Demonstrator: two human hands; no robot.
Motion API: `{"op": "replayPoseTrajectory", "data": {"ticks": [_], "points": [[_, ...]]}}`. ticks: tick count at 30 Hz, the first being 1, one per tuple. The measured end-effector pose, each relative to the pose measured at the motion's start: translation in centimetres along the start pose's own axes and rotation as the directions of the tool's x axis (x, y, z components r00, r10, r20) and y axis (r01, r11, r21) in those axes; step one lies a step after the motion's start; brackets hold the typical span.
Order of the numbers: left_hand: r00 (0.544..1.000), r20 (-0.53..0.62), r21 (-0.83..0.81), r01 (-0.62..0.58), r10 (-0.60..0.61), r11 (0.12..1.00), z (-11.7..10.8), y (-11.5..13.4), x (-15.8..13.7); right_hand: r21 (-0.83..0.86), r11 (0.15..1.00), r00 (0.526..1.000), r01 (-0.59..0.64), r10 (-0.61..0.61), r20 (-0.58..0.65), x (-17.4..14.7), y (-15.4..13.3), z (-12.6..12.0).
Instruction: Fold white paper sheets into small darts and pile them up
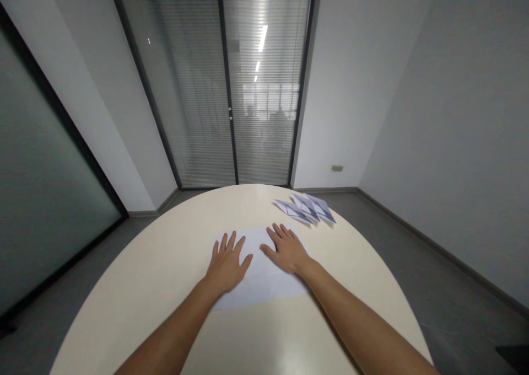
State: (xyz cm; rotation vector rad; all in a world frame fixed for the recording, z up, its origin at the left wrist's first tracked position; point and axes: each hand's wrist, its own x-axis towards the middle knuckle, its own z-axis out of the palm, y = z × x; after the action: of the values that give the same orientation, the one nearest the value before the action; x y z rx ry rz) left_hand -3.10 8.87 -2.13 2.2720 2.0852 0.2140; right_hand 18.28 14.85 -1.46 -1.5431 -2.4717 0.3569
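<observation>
A white sheet of paper point(264, 284) lies flat on the round table in front of me. My left hand point(227, 264) rests on its left part, palm down with the fingers spread. On the upper right part lies my right hand point(287, 248), also palm down, thumb out to the side and fingers stretched. Neither hand grips anything. Both hands cover parts of the sheet's side edges. Just beyond my right hand, three folded paper pieces point(306, 207) with pointed ends overlap in a row near the table's far right edge.
The pale round table point(136, 309) has a curved edge with grey floor around it. Past its far side stand glass doors point(231, 116) with blinds. White walls rise on both sides, and a wall socket point(337, 168) sits low at the back right.
</observation>
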Motion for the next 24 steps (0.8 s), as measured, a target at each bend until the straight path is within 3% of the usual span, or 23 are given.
{"op": "replayPoseTrajectory", "data": {"ticks": [7, 9, 12, 15, 17, 20, 24], "points": [[1.0, 0.014, -0.01, 0.006, -0.006, 1.0, 0.0, -1.2, 0.2, -0.057, 0.984, 0.981, -0.169, 0.162, -0.108, 0.4, 0.5, 0.1], [1.0, 0.006, -0.002, 0.014, -0.014, 1.0, 0.1, -1.1, 0.2, -0.074, 0.987, 0.974, -0.142, 0.126, -0.188, 0.2, -0.1, -0.1], [0.999, -0.016, 0.015, 0.029, -0.029, 0.999, 0.3, -0.6, 0.6, -0.06, 0.997, 0.965, 0.054, -0.068, -0.254, -0.1, -1.3, -0.3], [0.998, -0.035, 0.027, 0.059, -0.058, 0.998, 0.4, -0.2, 1.1, 0.016, 0.967, 0.949, 0.253, -0.245, -0.198, -0.5, -2.2, 0.2], [0.995, -0.038, 0.033, 0.093, -0.092, 0.995, 0.5, -0.1, 1.4, 0.068, 0.944, 0.943, 0.322, -0.314, -0.11, -0.6, -2.3, 0.7], [0.991, -0.027, 0.038, 0.129, -0.128, 0.991, 0.7, -0.2, 1.6, 0.104, 0.942, 0.947, 0.32, -0.32, -0.018, -0.4, -1.7, 1.2], [0.99, -0.014, 0.039, 0.141, -0.141, 0.989, 0.8, -0.5, 1.5, 0.093, 0.962, 0.966, 0.256, -0.258, 0.007, -0.1, -0.3, 1.1]]}}
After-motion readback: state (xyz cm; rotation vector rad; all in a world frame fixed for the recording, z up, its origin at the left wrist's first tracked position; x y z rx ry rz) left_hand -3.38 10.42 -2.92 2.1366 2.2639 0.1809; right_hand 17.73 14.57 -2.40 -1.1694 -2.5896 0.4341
